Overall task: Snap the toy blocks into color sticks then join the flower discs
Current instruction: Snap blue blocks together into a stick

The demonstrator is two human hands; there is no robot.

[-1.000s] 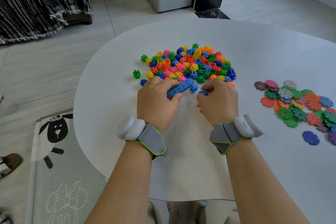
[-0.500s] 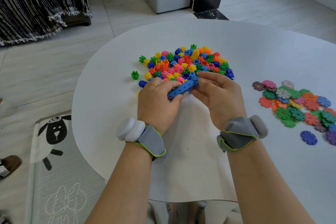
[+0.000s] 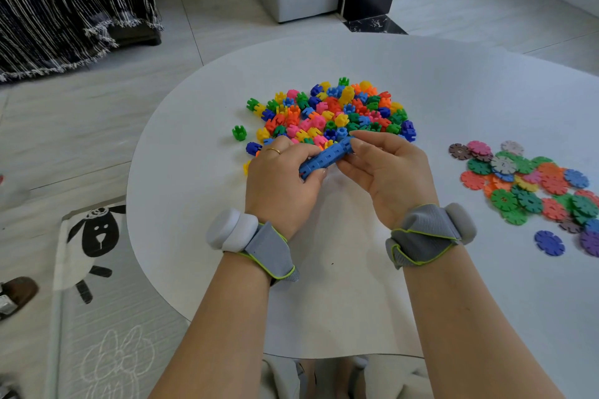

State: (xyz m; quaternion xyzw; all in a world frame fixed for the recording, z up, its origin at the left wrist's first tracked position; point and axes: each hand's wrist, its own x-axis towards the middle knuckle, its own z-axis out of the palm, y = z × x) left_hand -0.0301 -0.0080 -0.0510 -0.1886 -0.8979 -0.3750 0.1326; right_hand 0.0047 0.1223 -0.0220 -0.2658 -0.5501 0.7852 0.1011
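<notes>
left hand [image 3: 282,181] gripping blue stick [image 3: 325,159] low end | right hand [image 3: 385,168] pinching its top end, just above table [image 3: 453,91] | block pile [image 3: 330,112] lying behind, flower discs [image 3: 525,185] right | risk: uneven pressing bending stick, joints popping apart

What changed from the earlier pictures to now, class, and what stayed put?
The right hand turned palm-up and pinched the far end of the blue stick, bringing its loose block there. The left hand still grips the stick; block pile and flower discs stayed.
</notes>
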